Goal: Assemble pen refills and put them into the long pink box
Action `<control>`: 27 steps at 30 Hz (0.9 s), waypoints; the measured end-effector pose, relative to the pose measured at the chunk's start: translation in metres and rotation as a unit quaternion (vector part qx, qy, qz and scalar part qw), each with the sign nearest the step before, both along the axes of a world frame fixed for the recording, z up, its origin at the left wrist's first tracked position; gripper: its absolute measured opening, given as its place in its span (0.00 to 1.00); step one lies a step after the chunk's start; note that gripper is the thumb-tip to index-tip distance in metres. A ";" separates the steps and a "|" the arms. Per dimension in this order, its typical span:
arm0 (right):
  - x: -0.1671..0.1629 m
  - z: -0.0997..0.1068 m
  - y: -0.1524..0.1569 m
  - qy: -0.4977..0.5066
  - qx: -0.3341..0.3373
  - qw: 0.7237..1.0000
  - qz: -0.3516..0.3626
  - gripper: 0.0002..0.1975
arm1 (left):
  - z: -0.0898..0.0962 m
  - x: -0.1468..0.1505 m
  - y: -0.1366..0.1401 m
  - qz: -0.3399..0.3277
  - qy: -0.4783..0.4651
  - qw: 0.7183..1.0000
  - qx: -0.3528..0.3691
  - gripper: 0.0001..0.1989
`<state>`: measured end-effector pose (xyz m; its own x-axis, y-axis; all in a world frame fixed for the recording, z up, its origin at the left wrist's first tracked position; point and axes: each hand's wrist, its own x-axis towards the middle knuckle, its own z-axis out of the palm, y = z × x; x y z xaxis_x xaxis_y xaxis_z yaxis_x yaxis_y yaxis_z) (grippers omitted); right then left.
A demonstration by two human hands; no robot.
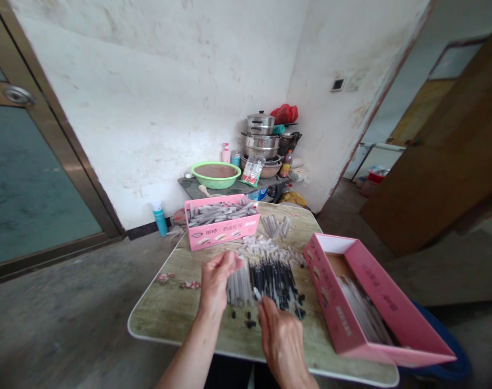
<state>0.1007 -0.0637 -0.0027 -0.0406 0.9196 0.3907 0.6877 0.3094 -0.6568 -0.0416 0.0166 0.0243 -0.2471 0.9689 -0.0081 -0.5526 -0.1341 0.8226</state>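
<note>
My left hand (215,278) hovers over the left end of a row of clear pen barrels (240,286), thumb and fingers pinched together; what they hold, if anything, I cannot make out. Nearer the table's front edge, my right hand (280,329) is closed on a slim whitish tube-like piece (257,294), which sticks out toward the barrels. Beside the barrels lies a bundle of dark pen refills (272,278). Small black plugs (251,324) are scattered in front of them. Behind spreads a pile of small whitish pen parts (260,246).
A pink box (225,229) full of greyish pens stands at the table's back left. Another pink box (347,324), partly filled with clear barrels, sits at the right edge. More loose barrels (276,227) lie at the back. Behind the table, a low shelf holds a green basin (215,181) and stacked pots (261,143).
</note>
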 end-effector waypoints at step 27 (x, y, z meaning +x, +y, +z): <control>-0.024 -0.012 0.069 -0.233 -0.141 0.958 -0.087 0.10 | -0.069 -0.026 0.028 0.082 0.123 0.988 0.033 0.23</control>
<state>0.0771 0.0050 -0.0151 0.0128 0.9946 0.1028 0.9517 0.0195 -0.3064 -0.0677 0.0449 -0.0447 -0.3878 0.9120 0.1336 -0.3025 -0.2629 0.9162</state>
